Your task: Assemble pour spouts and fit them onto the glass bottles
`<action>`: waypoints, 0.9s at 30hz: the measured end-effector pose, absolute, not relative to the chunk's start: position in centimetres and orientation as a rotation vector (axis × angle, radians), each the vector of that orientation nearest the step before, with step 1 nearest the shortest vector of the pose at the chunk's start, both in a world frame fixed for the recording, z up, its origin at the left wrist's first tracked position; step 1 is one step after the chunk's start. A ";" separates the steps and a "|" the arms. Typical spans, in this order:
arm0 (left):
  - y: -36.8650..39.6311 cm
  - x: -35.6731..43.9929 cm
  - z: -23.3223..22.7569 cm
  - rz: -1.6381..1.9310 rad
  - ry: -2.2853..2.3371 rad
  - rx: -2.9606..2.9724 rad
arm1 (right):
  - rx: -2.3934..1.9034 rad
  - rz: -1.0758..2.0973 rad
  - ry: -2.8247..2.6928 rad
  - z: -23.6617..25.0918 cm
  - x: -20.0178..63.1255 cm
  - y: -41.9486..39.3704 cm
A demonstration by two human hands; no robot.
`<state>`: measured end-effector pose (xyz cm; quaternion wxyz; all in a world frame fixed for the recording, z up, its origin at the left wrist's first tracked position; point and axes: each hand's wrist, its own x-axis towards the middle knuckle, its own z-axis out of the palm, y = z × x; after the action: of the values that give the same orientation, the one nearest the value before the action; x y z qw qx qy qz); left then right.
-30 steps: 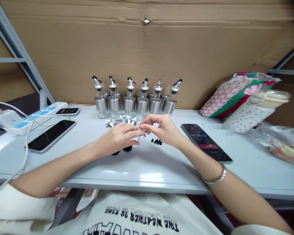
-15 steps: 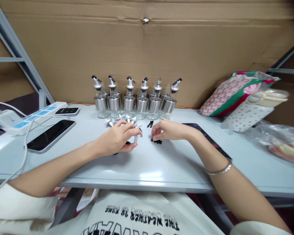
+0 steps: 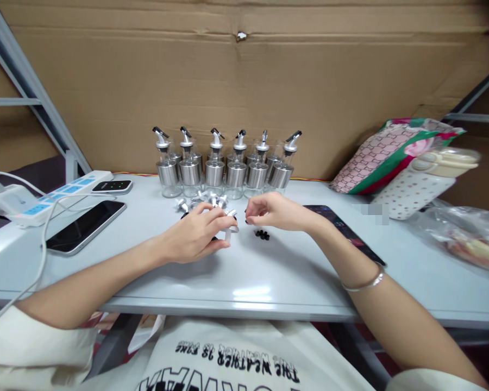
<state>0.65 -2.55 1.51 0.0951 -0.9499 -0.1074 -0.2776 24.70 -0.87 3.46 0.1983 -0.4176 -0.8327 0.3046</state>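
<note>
My left hand (image 3: 199, 232) is closed, its thumb and fingers gripping a silver-and-white pourer spout (image 3: 229, 232) above the tabletop. Opposite it, my right hand (image 3: 274, 210) pinches a small black part (image 3: 246, 221), a short gap away from the spout. Just below the right hand lies a cluster of small black pieces (image 3: 262, 234). Several loose silver pourer spouts (image 3: 207, 199) are heaped behind my left hand, which partly covers them. Glass-and-steel oil bottles (image 3: 215, 175) with black-levered pourers stand in rows beyond the heap.
At left are a phone (image 3: 87, 227), a power strip (image 3: 67, 196) with white cables and a small black device (image 3: 112, 187). A dark tablet (image 3: 344, 233) lies beside my right forearm. Farther right are a dotted bottle (image 3: 421, 187), a patterned bag (image 3: 375, 155) and a clear plastic bag (image 3: 472, 239).
My right hand has lifted off the small black pieces and moved slightly left, carrying one toward the spout. The left hand stays nearly in place, still gripping the spout.
</note>
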 end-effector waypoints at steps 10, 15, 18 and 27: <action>-2.6 0.8 1.2 -0.930 -0.274 -2.827 | -0.776 1.209 -1.963 4.5 22.4 -2.7; -2.6 0.8 1.2 -0.947 -0.266 -2.831 | -0.735 1.327 -1.880 4.0 22.4 -2.5; -2.6 0.9 1.1 -0.913 -0.283 -2.854 | -0.738 1.351 -1.838 3.7 22.7 -2.3; -2.5 0.8 1.1 -0.846 -0.370 -2.895 | -0.696 1.469 -1.722 3.7 22.9 -2.2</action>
<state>0.79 -2.52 1.09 0.0513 -0.9515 -0.1217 -0.2779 22.90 -2.20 3.73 0.3774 -0.2721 -0.6735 0.5744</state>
